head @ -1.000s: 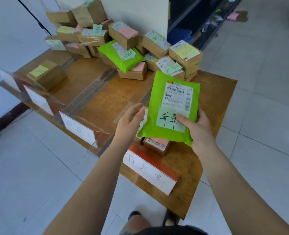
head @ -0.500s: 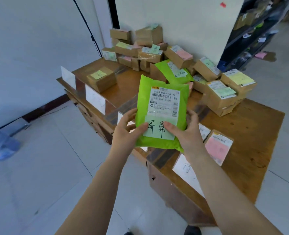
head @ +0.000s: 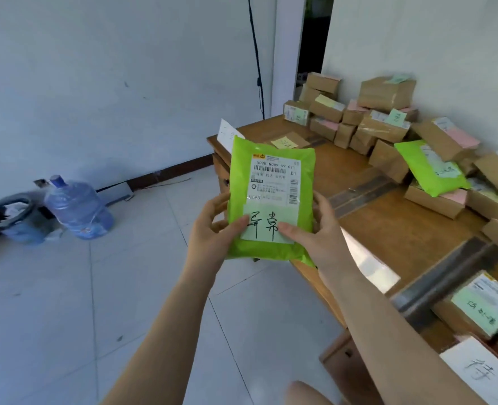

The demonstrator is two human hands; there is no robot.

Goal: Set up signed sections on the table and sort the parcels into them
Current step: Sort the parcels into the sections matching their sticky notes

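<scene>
Wooden sorting table [head: 394, 235], unsorted parcel pile [head: 388, 127], green mailer [head: 271, 200] in transit.
Both hands, left hand [head: 212, 232] and right hand [head: 315, 232], clamp the mailer's lower edge, thumbs on its handwritten note; it has been carried off the table's near sections, now raised beside the table's left edge, section unassigned.

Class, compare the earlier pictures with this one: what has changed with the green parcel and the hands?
The left hand, first open beside the green parcel, now grips its edge. The view swung left, off the table. The right hand kept its grip; the parcel stayed upright, label facing the camera.
</scene>
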